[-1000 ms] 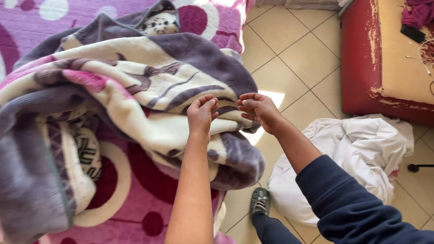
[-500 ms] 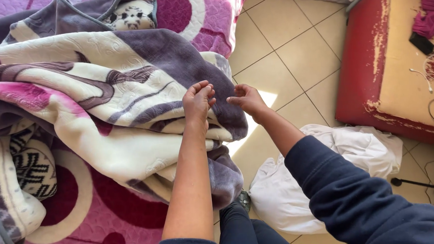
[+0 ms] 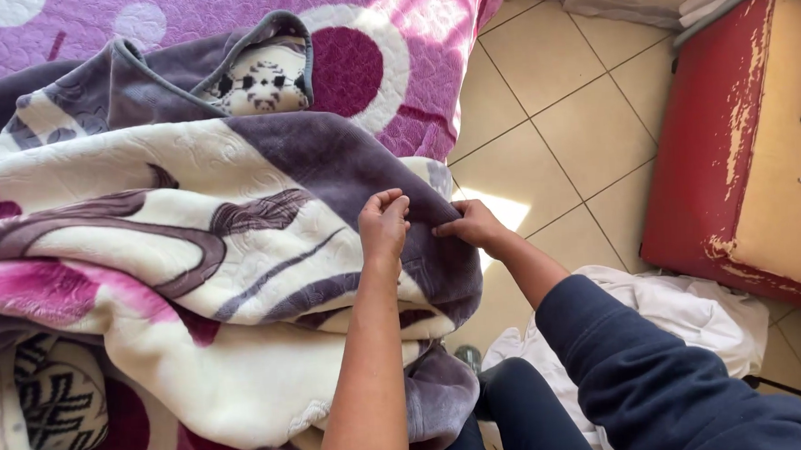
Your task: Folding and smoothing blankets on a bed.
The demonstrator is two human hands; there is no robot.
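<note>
The blanket point(image 3: 192, 263) runs off the left and bottom edges, and beside it the red bench point(image 3: 743, 143) is cropped at right

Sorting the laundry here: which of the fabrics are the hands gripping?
The thick purple-and-cream blanket; both the left hand and right hand pinch its edge. The white sheet lies untouched on the floor.

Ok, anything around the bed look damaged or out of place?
Yes: a white cloth lies crumpled on the tiled floor beside the bed, and the red bench has its covering peeling along the edges.
</note>
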